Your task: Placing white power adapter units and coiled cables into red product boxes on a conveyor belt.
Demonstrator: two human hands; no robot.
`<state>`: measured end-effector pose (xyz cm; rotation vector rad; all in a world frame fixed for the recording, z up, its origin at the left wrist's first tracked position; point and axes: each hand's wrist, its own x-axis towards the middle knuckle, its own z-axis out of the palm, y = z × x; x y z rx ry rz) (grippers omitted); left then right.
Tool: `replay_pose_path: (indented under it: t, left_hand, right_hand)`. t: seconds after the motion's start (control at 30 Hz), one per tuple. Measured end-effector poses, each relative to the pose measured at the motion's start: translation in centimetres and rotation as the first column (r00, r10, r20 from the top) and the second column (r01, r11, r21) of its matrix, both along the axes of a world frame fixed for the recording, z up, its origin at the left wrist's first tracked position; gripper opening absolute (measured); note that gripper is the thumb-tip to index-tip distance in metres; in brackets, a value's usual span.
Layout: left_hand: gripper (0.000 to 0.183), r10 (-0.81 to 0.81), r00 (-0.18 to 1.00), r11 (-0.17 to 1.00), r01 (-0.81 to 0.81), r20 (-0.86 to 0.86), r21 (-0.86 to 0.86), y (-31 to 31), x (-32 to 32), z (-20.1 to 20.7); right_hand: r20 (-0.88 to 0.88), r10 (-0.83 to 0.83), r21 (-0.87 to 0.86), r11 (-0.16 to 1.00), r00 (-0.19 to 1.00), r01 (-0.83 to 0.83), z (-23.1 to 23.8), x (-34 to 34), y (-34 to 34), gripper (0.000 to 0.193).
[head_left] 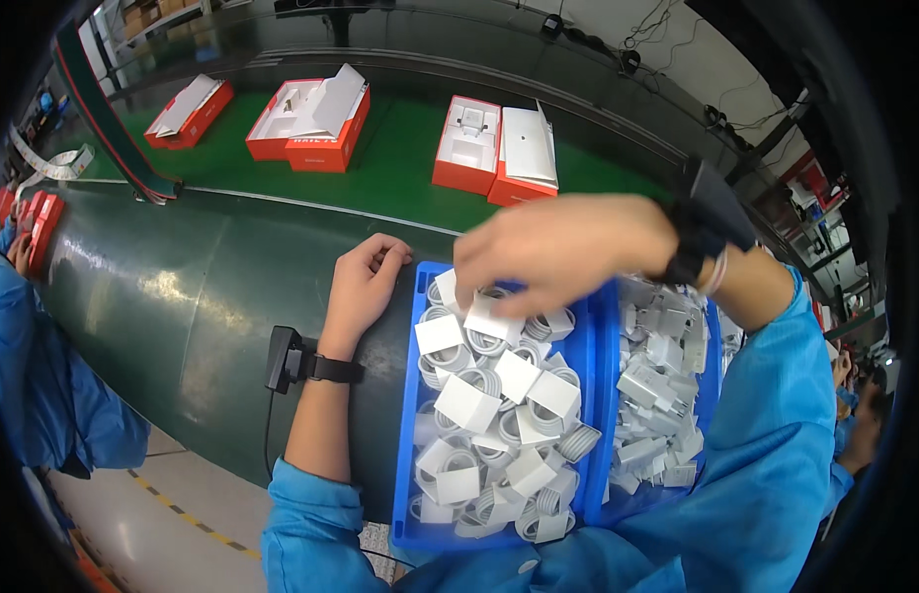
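My left hand (363, 287) rests as a loose fist on the dark table beside the top left corner of a blue bin (404, 445); nothing shows in it. That bin is full of coiled white cables (494, 415) with paper bands. My right hand (558, 252) is blurred and reaches across the far end of the same bin, its fingers pinching a banded white cable coil (491, 316) at the top of the pile. A second blue bin (711, 385) to the right holds several white chargers (657, 385). Both wrists wear black bands.
On the green conveyor belt (400, 158) behind the table stand several open red boxes (311, 119) with white inserts, one pair (494, 148) just beyond my right hand. Another person in a blue sleeve (35, 376) sits at the left. Floor shows at the lower left.
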<state>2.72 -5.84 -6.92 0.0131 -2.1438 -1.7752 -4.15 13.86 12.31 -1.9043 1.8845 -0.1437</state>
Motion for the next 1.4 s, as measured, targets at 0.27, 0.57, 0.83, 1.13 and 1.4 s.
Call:
replay_pose_path:
  t: [0.27,0.57,0.83,1.13,1.4]
  left_hand:
    - [0.018,-0.042,0.997,0.999,0.044,0.064,-0.029,0.1,0.2,0.4]
    - [0.015,-0.025,0.999,1.000,0.025,0.019,0.008,0.3,0.1,0.5]
    - [0.015,-0.005,1.000,1.000,0.005,0.019,-0.022,0.1,0.0,0.4]
    - [0.015,0.006,1.000,1.000,-0.006,0.015,-0.005,0.1,0.3,0.6]
    - [0.017,-0.022,0.997,0.998,0.026,0.073,-0.050,0.5,0.0,1.0]
  right_hand:
    - [-0.215,-0.355,0.014,0.930,0.910,0.366,-0.9,5.0,2.1,0.026]
    - [-0.286,-0.423,-0.023,0.900,0.860,0.435,-0.5,5.6,2.1,0.015]
    - [-0.310,-0.426,0.213,0.840,0.850,0.499,0.8,5.4,0.9,0.028]
    - [-0.006,-0.491,0.011,0.871,0.871,0.491,2.2,-0.1,1.9,0.041]
    - [-0.220,-0.626,-0.335,0.769,0.748,0.544,-3.4,-15.7,7.6,0.031]
